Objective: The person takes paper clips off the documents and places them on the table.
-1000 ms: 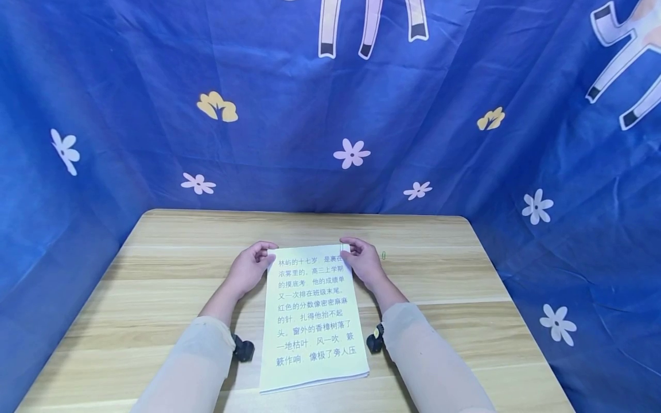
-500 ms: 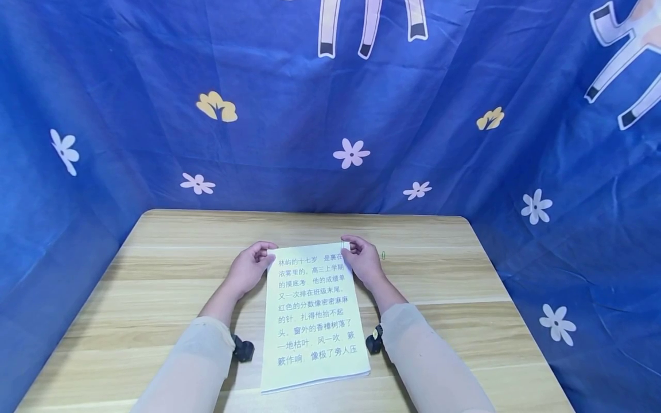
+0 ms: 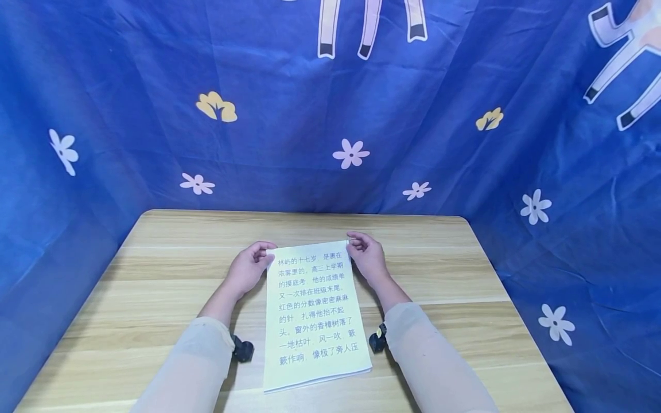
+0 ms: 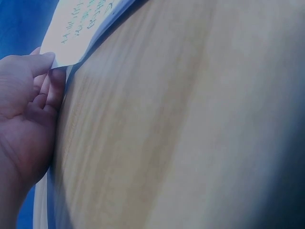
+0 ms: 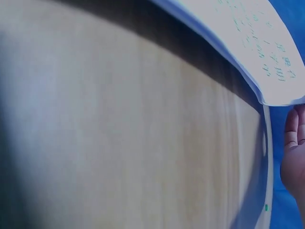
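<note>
Head view: stack point(image 3: 312, 314), one, between the hands; long axis running back between two sleeves point(image 3: 187, 364), slightly slanted, text top at the hands. Left hand point(image 3: 248, 269), pinching the top-left corner; right hand point(image 3: 369, 261), at the top-right corner, grip undeterminable.
Left wrist view: pinched corner, print showing.
Right wrist view: clip point(image 5: 266, 207), one, green, near the right hand.

The paper sheets point(image 3: 317, 313) show pale yellow from the head view, whitish from the wrists, with rows of grey print point(image 3: 312, 306). The table point(image 3: 155, 275) is light tan, streaked with wood grain. Deep blue cloth point(image 3: 279, 115) carries white flowers point(image 3: 351, 154), yellow bushes point(image 3: 209, 103) and pale, black-hooved animal legs point(image 3: 369, 26). The sleeves point(image 3: 181, 367) are pale grey-beige, the wrist cameras point(image 3: 242, 349) black.
</note>
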### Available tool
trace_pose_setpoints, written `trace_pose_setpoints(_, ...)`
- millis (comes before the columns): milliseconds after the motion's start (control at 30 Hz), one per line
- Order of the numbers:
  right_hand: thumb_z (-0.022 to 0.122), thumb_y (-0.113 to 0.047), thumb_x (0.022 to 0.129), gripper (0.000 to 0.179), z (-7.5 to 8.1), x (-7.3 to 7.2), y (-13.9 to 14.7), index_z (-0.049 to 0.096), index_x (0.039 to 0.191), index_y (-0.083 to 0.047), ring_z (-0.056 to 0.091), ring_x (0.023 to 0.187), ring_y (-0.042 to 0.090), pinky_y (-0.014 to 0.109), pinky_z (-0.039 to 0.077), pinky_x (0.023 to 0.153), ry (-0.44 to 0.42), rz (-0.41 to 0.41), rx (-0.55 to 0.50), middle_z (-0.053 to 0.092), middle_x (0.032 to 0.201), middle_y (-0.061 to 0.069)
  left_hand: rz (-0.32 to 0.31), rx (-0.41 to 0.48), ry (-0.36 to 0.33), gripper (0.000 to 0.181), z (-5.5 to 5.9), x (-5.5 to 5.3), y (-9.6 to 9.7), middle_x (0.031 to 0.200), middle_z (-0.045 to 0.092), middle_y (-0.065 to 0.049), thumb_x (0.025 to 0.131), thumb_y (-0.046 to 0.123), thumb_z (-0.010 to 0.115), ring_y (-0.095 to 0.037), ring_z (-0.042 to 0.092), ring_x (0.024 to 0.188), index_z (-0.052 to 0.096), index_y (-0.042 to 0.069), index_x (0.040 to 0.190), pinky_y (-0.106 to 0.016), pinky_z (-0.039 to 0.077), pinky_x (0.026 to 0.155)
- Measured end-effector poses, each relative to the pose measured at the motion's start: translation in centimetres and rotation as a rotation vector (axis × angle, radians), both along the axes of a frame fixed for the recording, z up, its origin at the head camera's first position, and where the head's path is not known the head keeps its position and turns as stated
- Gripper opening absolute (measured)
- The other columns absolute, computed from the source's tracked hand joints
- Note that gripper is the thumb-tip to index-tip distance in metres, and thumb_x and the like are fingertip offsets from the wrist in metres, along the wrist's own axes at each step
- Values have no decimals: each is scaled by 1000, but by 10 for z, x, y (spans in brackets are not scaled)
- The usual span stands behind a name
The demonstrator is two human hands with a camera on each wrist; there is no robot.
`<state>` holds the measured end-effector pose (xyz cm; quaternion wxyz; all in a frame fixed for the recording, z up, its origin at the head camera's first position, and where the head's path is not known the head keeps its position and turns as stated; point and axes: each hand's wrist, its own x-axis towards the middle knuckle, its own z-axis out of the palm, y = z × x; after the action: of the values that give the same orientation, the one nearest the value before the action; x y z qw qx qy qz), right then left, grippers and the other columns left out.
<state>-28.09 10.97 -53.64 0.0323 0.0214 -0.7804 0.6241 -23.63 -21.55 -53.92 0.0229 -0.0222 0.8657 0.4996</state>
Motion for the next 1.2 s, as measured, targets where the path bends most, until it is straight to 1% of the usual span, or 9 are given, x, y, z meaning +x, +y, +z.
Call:
trace_pose_setpoints(233, 75, -3, 96, 36, 10, 1, 11, 74, 132, -1, 65, 87, 7, 13, 55, 75, 59, -1, 44, 76, 102, 7, 5, 7, -3, 29, -2, 0, 1, 118, 69, -7, 110, 21, 64, -18, 62, 101, 67, 16, 138, -25, 51, 86)
trace_pose_setpoints(500, 77, -2, 96, 36, 20, 3, 29, 74, 131, 0, 70, 97, 13, 14, 56, 83, 93, 16, 104, 78, 110, 12, 6, -9, -1, 29, -3, 1, 1, 118, 70, -7, 111, 22, 63, -18, 62, 101, 67, 16, 139, -26, 50, 87)
trace_pose_setpoints(567, 78, -2, 96, 35, 22, 4, 35, 74, 130, 0, 71, 101, 18, 17, 58, 88, 111, 11, 134, 77, 113, 14, 6, -7, -2, 29, -4, 0, 1, 118, 70, -8, 111, 21, 63, -19, 62, 101, 67, 16, 139, -27, 50, 88)
trace_pose_setpoints(667, 79, -3, 95, 34, 24, 6, 45, 75, 129, -1, 70, 109, 25, 27, 61, 98, 130, -8, 163, 73, 121, 16, 3, -10, 1, 29, -4, 0, 1, 118, 70, -8, 111, 22, 63, -19, 62, 101, 67, 16, 139, -28, 50, 88)
trace_pose_setpoints(833, 78, -3, 96, 34, 21, 5, 65, 75, 130, 0, 67, 117, 31, 39, 59, 109, 128, -40, 193, 68, 131, 16, -2, -13, 4, 29, -5, 0, -1, 117, 69, -8, 111, 22, 62, -21, 63, 100, 66, 16, 139, -31, 50, 89)
trace_pose_setpoints(967, 78, -2, 96, 34, 18, 6, 81, 74, 130, 3, 67, 116, 30, 34, 60, 108, 125, -52, 202, 67, 130, 16, -1, -9, 5, 29, -5, 0, -1, 118, 70, -8, 111, 21, 62, -20, 63, 100, 66, 17, 139, -30, 51, 89)
trace_pose_setpoints(1033, 78, -2, 95, 34, 16, 6, 88, 74, 129, 3, 67, 115, 30, 28, 60, 105, 130, -56, 212, 68, 127, 17, 0, -4, 4, 29, -6, 0, -1, 117, 70, -8, 111, 22, 63, -20, 63, 100, 67, 17, 139, -28, 51, 87)
trace_pose_setpoints(1133, 79, -1, 95, 34, 12, 7, 96, 75, 129, 2, 67, 112, 29, 21, 59, 101, 130, -65, 253, 68, 122, 18, -5, -1, 1, 29, -6, -1, -1, 117, 69, -8, 111, 23, 63, -20, 63, 101, 66, 16, 139, -28, 51, 87)
trace_pose_setpoints(1200, 79, -2, 95, 34, 9, 7, 101, 75, 129, 2, 68, 111, 29, 20, 58, 99, 117, -69, 281, 68, 120, 18, -3, 2, -4, 29, -5, -1, -1, 117, 69, -8, 111, 23, 63, -21, 62, 102, 66, 16, 139, -29, 51, 88)
